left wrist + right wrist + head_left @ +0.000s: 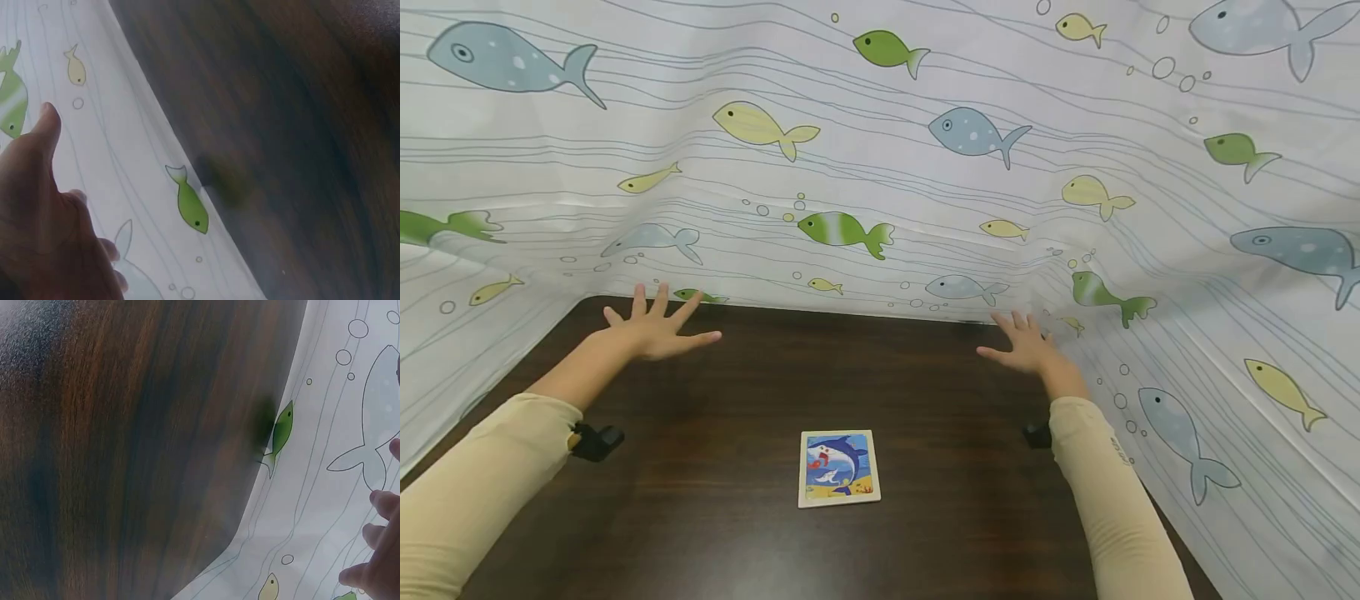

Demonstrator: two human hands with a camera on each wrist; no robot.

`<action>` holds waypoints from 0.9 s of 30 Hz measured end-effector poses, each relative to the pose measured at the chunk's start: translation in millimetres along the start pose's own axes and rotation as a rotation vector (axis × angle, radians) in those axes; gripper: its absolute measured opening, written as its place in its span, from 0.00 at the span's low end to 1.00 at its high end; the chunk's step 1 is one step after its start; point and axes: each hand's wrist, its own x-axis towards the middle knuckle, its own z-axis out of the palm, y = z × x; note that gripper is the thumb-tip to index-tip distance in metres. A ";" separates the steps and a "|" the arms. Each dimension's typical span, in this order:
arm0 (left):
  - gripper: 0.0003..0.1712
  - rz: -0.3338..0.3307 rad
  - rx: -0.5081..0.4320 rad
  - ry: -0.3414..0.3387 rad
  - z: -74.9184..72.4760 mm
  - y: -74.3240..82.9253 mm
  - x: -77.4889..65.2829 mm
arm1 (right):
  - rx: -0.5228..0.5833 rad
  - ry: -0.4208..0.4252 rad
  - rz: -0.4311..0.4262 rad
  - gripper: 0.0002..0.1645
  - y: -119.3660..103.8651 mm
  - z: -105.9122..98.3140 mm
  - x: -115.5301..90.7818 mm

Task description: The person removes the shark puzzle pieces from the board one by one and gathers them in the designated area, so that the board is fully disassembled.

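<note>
A small square picture puzzle board [839, 468] showing a cartoon shark lies flat on the dark wooden table, centred between the two forearms. Toward the far left of the table, my left hand [655, 327] is spread with its fingers apart and holds nothing. My right hand [1024, 343] is spread the same way at the far right, also holding nothing. Both hands are well beyond the board. The left wrist view shows the left hand [56, 219] beside the fish-print sheet; fingertips of the right hand [378, 544] enter the right wrist view at its edge.
A white sheet [880, 275] printed with fish and bubbles hangs around the back and both sides of the dark table [730, 517]. Each forearm wears a light sleeve [497, 475], with a black wrist mount [597, 442] at the left cuff.
</note>
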 end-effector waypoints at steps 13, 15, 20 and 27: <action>0.54 0.294 0.182 0.015 53.3 89.2 -34.4 | -0.229 -0.037 -0.274 0.50 -71.5 28.3 -16.6; 0.54 0.344 0.198 0.006 63.4 101.3 -39.8 | -0.236 -0.049 -0.330 0.51 -86.4 35.8 -22.4; 0.52 0.418 0.234 -0.060 89.3 119.4 -49.9 | -0.217 -0.087 -0.451 0.49 -121.0 49.5 -38.4; 0.52 0.511 0.246 -0.186 115.9 137.2 -63.0 | -0.182 -0.192 -0.533 0.41 -154.0 72.6 -58.1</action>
